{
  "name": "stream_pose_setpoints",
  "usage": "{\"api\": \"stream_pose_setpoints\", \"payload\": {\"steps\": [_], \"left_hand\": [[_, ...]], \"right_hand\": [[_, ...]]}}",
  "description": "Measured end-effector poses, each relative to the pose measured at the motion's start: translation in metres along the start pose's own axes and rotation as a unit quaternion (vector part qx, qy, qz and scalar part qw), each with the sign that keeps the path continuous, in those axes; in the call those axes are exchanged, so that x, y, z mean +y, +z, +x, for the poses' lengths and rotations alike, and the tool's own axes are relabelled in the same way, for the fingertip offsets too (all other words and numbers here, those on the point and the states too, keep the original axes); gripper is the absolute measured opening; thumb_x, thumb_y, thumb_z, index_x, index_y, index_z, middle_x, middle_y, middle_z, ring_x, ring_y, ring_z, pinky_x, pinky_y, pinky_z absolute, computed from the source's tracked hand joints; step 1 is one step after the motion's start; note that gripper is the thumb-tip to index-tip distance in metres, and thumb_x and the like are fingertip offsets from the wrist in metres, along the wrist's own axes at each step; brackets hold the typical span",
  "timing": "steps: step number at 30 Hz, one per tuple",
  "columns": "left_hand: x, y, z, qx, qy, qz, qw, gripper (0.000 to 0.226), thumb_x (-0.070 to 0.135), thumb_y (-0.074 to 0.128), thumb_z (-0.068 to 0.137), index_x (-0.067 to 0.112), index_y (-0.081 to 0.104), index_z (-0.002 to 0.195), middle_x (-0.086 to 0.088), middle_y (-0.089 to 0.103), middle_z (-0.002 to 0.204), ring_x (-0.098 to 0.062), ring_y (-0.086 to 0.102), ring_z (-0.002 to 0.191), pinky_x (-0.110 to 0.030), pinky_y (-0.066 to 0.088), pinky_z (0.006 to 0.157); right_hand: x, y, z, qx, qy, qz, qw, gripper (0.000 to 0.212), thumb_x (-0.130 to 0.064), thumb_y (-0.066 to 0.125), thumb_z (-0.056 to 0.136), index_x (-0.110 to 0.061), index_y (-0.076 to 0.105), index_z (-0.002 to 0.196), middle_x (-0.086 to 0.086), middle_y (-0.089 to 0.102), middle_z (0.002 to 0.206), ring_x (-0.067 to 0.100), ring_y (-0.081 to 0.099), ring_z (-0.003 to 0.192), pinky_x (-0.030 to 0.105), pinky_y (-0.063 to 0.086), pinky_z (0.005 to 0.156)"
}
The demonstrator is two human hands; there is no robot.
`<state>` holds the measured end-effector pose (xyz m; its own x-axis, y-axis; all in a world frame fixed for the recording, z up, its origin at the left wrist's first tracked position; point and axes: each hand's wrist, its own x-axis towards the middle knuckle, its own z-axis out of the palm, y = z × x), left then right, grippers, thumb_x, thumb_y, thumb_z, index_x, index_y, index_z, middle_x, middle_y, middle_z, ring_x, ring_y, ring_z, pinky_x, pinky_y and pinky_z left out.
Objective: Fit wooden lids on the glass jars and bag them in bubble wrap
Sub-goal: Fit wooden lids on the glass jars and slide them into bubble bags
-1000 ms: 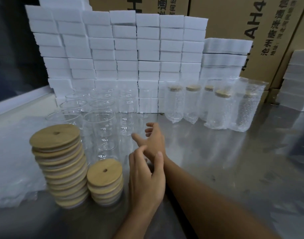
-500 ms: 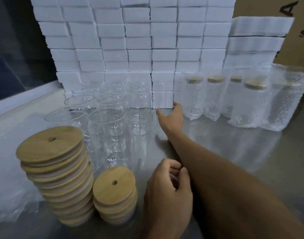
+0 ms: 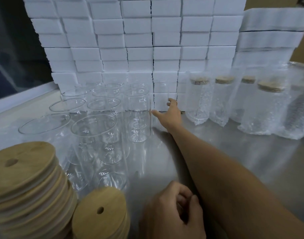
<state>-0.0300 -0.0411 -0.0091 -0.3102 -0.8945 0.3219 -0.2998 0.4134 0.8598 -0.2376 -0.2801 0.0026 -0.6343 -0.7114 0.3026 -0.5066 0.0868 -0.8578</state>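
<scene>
Two stacks of wooden lids (image 3: 27, 178) sit at the near left of the steel table (image 3: 234, 161), the shorter stack (image 3: 101, 213) just beside the taller. Behind them stands a cluster of open glass jars (image 3: 96, 128). Right hand (image 3: 170, 114) reaches far out, fingers spread and relaxed around a clear jar (image 3: 160, 104) by the white foam blocks (image 3: 139, 40); whether it touches the glass, I can't tell. Left hand (image 3: 172, 214) hovers near, fingers loosely curled, holding nothing. Bubble-wrapped lidded jars (image 3: 222, 100) line the right.
</scene>
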Motion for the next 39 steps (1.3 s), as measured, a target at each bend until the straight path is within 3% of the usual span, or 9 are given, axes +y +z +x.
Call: {"api": "stream_pose_setpoints", "payload": {"steps": [9,15,19,23,26,31,35,37,39], "left_hand": [[0.003,-0.002,-0.002,0.001,-0.011,0.052,0.999,0.036,0.056,0.046,0.062,0.050,0.046,0.098,0.031,0.055,0.068,0.002,0.054,0.064,-0.013,0.044,0.058],[0.004,-0.004,-0.001,-0.008,-0.005,0.057,0.998,0.022,0.043,0.064,0.076,0.043,0.050,0.093,0.029,0.057,0.067,0.001,0.055,0.065,-0.021,0.046,0.060],[0.005,-0.006,-0.001,-0.023,0.004,0.043,0.999,0.018,0.035,0.066,0.079,0.040,0.052,0.089,0.025,0.058,0.063,-0.003,0.054,0.061,-0.029,0.048,0.063],[0.008,-0.008,-0.002,-0.025,0.035,0.018,0.999,0.010,0.037,0.059,0.074,0.033,0.055,0.083,0.020,0.058,0.059,-0.005,0.051,0.053,-0.034,0.050,0.058],[0.010,-0.011,-0.007,-0.015,0.068,0.009,0.998,0.008,0.034,0.058,0.074,0.028,0.056,0.078,0.017,0.056,0.055,-0.007,0.049,0.049,-0.036,0.050,0.056],[0.020,-0.026,-0.016,0.013,0.186,0.118,0.975,0.013,0.027,0.061,0.080,0.023,0.054,0.070,0.011,0.054,0.061,-0.011,0.052,0.057,-0.035,0.046,0.054],[0.040,-0.047,-0.015,0.128,0.274,0.198,0.932,0.012,0.027,0.057,0.083,0.023,0.059,0.072,0.009,0.061,0.069,-0.017,0.059,0.067,-0.039,0.040,0.077],[0.042,-0.057,-0.012,0.197,0.240,0.258,0.915,0.009,0.028,0.060,0.082,0.023,0.063,0.075,0.008,0.063,0.076,-0.020,0.060,0.076,-0.044,0.034,0.088],[0.042,-0.063,-0.011,0.193,0.166,0.322,0.912,0.010,0.030,0.065,0.079,0.023,0.067,0.085,0.003,0.064,0.089,-0.024,0.059,0.087,-0.048,0.030,0.092]], "right_hand": [[0.002,-0.004,-0.006,0.021,0.003,-0.004,1.000,0.094,-0.047,0.085,0.075,-0.014,0.039,0.149,0.001,0.050,0.142,0.022,0.046,0.133,0.044,0.041,0.111],[0.001,-0.022,-0.039,0.032,0.004,0.008,0.999,0.085,-0.044,0.087,0.071,-0.014,0.048,0.140,0.000,0.053,0.136,0.020,0.049,0.128,0.040,0.042,0.110],[-0.001,-0.041,-0.074,0.042,0.000,0.008,0.999,0.083,-0.044,0.089,0.068,-0.012,0.052,0.135,-0.001,0.055,0.129,0.017,0.053,0.121,0.030,0.043,0.102],[-0.005,-0.059,-0.111,0.030,-0.001,0.026,0.999,0.081,-0.041,0.090,0.068,-0.014,0.051,0.134,0.000,0.055,0.129,0.017,0.053,0.118,0.037,0.046,0.105],[-0.009,-0.072,-0.145,0.021,-0.002,0.045,0.999,0.078,-0.038,0.090,0.069,-0.016,0.049,0.132,-0.002,0.055,0.126,0.014,0.054,0.115,0.032,0.046,0.101],[-0.017,-0.090,-0.197,-0.017,0.012,0.112,0.994,0.078,-0.037,0.093,0.064,-0.027,0.045,0.125,-0.008,0.057,0.123,0.011,0.057,0.113,0.028,0.050,0.095],[-0.025,-0.100,-0.227,-0.067,0.044,0.212,0.974,0.092,-0.049,0.084,0.046,-0.020,0.050,0.127,0.002,0.059,0.128,0.018,0.057,0.117,0.038,0.050,0.103],[-0.023,-0.102,-0.239,-0.066,0.021,0.169,0.983,0.081,-0.031,0.094,0.062,-0.024,0.049,0.128,0.002,0.060,0.131,0.014,0.058,0.116,0.033,0.051,0.101],[-0.020,-0.106,-0.249,-0.064,0.015,0.148,0.987,0.079,-0.025,0.092,0.070,-0.023,0.049,0.136,-0.002,0.059,0.133,0.012,0.058,0.117,0.028,0.050,0.100]]}}
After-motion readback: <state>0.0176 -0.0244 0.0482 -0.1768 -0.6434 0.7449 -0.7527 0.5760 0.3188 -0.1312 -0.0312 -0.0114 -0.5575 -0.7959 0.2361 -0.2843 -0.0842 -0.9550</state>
